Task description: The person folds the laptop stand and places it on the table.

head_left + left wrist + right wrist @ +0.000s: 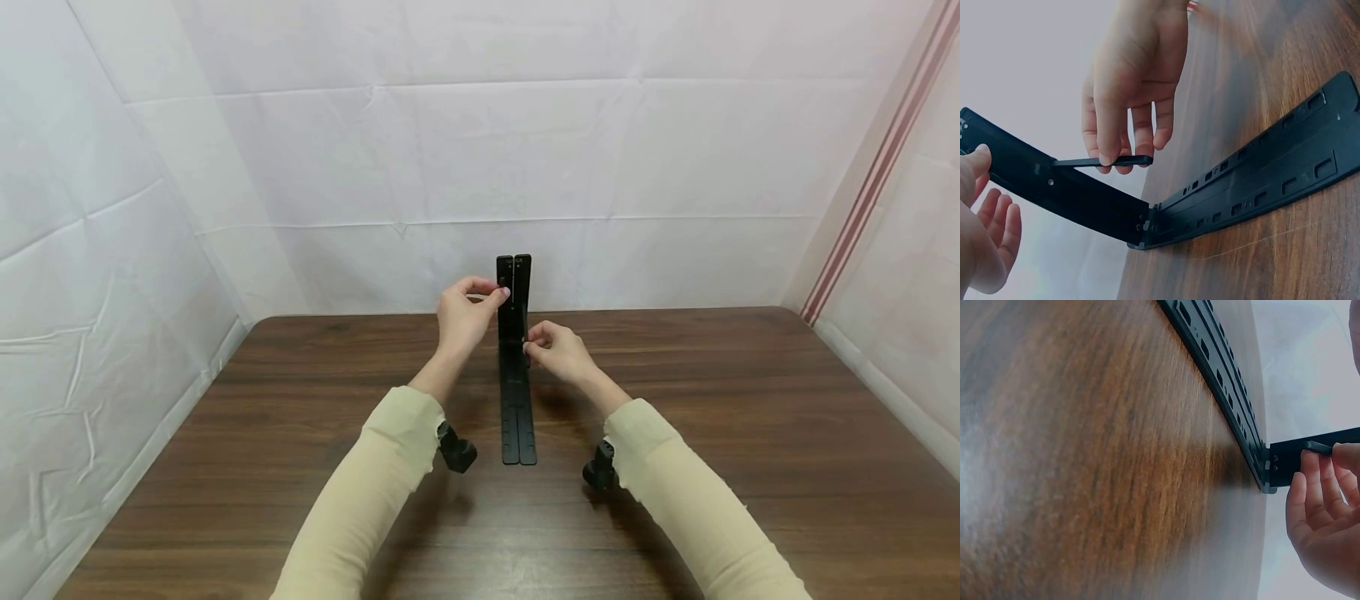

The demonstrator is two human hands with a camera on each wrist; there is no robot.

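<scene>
I sat at a dark wood-grain table [750, 433] hemmed on three sides by creased white sheeting [525, 150], with a red-striped strip [873, 179] running down the right corner.

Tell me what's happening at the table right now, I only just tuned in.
A person in cream sleeves is working on a black folding plastic stand on the dark wooden table. Its slotted base lies flat, and its other half is hinged upright. The left hand pinches the upright half near its top. The right hand grips a thin black support strut that sticks out from the upright half, lower down near the hinge.
</scene>
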